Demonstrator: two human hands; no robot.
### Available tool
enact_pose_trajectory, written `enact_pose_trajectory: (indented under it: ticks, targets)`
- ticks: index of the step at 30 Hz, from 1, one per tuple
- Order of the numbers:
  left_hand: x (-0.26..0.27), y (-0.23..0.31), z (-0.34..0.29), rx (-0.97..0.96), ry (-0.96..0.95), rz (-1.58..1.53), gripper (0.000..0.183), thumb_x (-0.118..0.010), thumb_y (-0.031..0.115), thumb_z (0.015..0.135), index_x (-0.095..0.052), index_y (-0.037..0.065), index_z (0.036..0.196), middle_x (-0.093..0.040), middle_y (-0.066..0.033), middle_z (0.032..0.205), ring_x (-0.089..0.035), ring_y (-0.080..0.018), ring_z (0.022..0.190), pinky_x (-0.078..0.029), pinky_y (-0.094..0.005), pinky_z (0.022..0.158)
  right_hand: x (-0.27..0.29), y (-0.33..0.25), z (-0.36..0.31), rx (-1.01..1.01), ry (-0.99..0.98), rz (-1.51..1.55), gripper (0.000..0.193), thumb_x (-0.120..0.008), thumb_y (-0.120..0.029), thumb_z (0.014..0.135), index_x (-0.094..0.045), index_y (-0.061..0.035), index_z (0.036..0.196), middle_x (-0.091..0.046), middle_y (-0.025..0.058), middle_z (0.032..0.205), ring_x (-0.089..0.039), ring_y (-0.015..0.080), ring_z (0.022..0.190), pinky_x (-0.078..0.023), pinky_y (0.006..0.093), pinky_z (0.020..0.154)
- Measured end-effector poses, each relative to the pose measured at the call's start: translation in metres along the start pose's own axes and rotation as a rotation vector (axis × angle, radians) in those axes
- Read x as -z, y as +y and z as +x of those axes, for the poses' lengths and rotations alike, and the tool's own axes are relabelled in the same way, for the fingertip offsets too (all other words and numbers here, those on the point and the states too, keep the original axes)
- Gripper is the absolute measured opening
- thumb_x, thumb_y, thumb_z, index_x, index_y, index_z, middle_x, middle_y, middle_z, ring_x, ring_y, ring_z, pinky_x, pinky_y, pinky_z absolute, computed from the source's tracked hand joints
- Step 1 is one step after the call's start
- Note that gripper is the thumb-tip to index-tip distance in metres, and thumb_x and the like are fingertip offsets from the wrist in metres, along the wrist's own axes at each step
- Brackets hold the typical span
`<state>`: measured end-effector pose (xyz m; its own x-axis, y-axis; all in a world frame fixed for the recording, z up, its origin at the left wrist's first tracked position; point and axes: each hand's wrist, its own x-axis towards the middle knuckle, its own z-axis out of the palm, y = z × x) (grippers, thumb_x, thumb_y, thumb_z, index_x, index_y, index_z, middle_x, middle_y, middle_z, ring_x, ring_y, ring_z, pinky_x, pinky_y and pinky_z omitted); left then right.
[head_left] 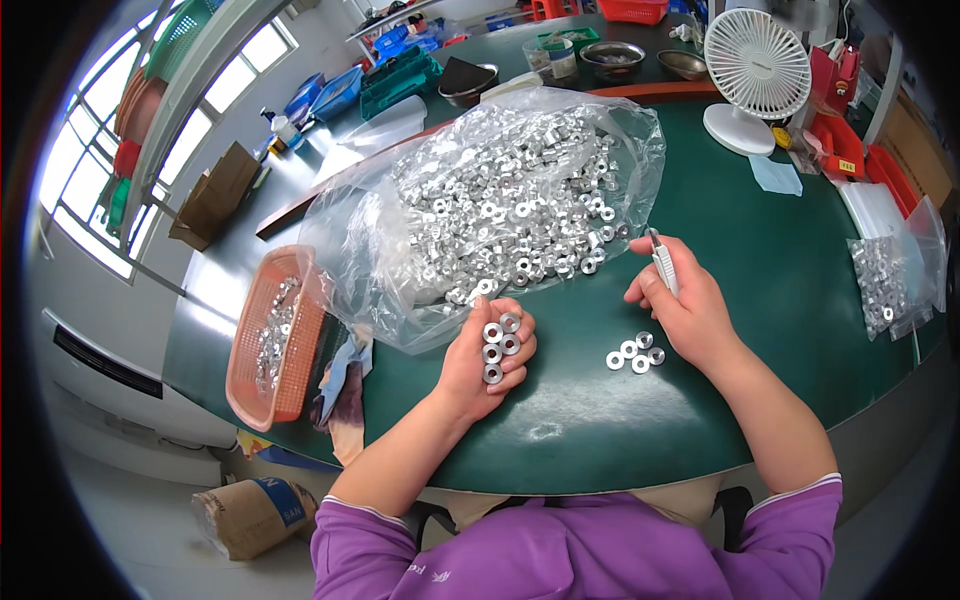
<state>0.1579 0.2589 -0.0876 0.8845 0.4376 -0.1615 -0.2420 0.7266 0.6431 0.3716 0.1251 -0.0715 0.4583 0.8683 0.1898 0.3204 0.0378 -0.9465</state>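
Silver rings, five showing, are gripped in the left hand; a big heap in the clear bag seems left to do; five lie out on the table near the right hand, gripping a white tool.

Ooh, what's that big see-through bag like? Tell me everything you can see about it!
The bag is clear, thin and crinkly, and looks like plastic. It lies spread out and wrinkled on the green table, with a big heap of shiny, silvery rings in or on it. Loose, shiny folds stick out on the left and right. Its left side comes right up to the pink basket, and its near edge is close to the left hand; I can't tell whether either touches it.
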Motion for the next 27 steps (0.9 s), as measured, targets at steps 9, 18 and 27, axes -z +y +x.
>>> enact_pose_trajectory:
  ticks: [9, 18, 27]
  targets:
    - [-0.001, -0.002, 0.002, -0.026, 0.061, -0.016, 0.040, -0.036, 0.048, 0.098, -0.049, 0.010, 0.099, -0.045, -0.0045, 0.082, -0.037, -0.0092, 0.056, -0.025, -0.0193, 0.033, 0.000, -0.001, 0.000, 0.031, -0.020, -0.034, 0.027, -0.049, -0.013, 0.092, -0.049, -0.0062, 0.118, -0.064, 0.0061, 0.079, -0.063, 0.0165, 0.076, -0.050, 0.0306, 0.071]
    - [0.004, 0.008, -0.003, -0.070, 0.088, -0.018, 0.037, -0.039, 0.043, 0.098, -0.051, 0.008, 0.099, -0.045, -0.0055, 0.083, -0.035, -0.0086, 0.053, -0.025, -0.0182, 0.032, -0.001, -0.001, 0.004, 0.048, 0.002, -0.034, 0.028, -0.048, -0.012, 0.092, -0.049, -0.0048, 0.119, -0.064, 0.0060, 0.078, -0.062, 0.0157, 0.075, -0.049, 0.0289, 0.070]
    - [0.095, 0.170, -0.090, -1.114, 1.040, 1.211, 0.027, -0.046, 0.030, 0.098, -0.052, 0.004, 0.097, -0.056, -0.0051, 0.077, -0.051, -0.0110, 0.061, -0.042, -0.0218, 0.054, 0.008, -0.004, 0.001, -0.080, 0.026, -0.024, 0.029, -0.047, -0.013, 0.093, -0.048, -0.0053, 0.121, -0.064, 0.0062, 0.079, -0.061, 0.0135, 0.071, -0.049, 0.0288, 0.067]
